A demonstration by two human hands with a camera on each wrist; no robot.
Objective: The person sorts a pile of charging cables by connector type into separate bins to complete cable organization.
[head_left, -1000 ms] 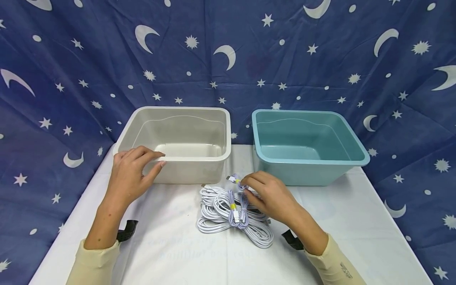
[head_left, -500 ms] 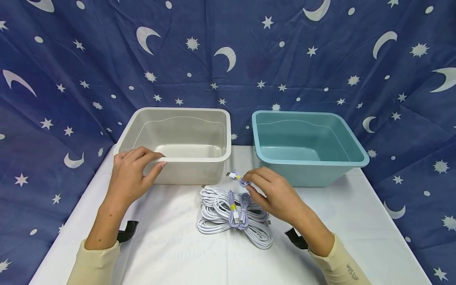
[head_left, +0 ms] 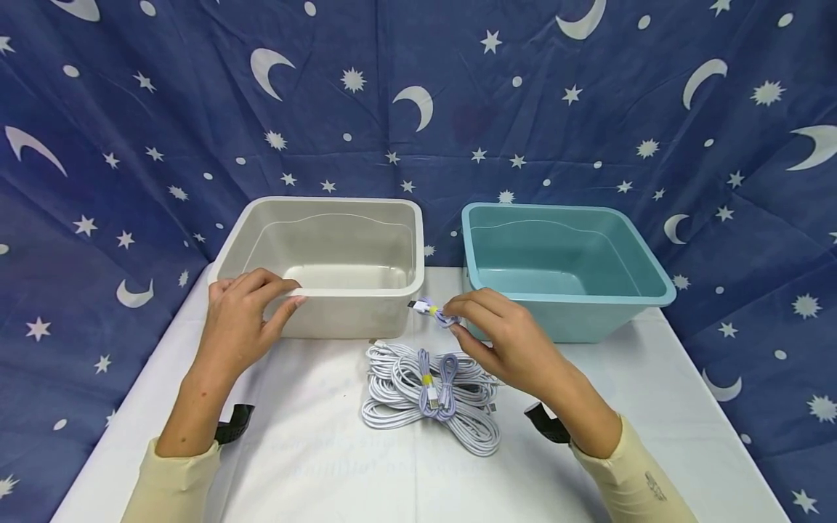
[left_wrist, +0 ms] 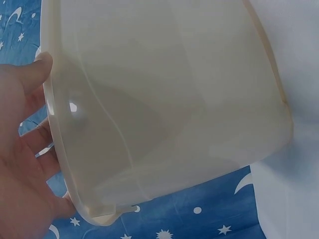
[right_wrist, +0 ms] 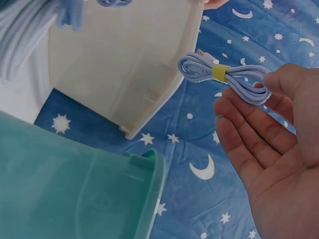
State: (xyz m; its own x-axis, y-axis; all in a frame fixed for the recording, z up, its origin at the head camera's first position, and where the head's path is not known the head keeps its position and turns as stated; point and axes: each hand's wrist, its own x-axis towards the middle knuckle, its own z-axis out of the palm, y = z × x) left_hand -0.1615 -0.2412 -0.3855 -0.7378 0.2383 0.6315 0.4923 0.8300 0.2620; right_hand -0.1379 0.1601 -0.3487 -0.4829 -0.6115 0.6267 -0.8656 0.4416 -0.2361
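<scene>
My right hand [head_left: 506,334] pinches one end of a small coiled lavender USB cable [right_wrist: 224,74] between thumb and forefinger. A yellow tie [right_wrist: 219,72] binds its middle, and its white plug end points left in the head view. The cable is raised above a pile of white cables [head_left: 399,378], where two more lavender bundles [head_left: 437,385] lie on top. My left hand [head_left: 245,312] grips the front rim of a beige bin [head_left: 353,316], thumb outside and fingers over the inner side. Part of the rim is hidden behind that hand.
A teal bin [head_left: 575,319] stands right of the beige one, with a narrow gap between them. Both rest on a white-covered table [head_left: 314,450]. Behind and beside hangs a blue cloth [head_left: 458,109] with moons and stars.
My right hand has lifted the lavender cable off the pile, up and away toward the gap between the bins. My left hand stays on the beige bin's rim.
</scene>
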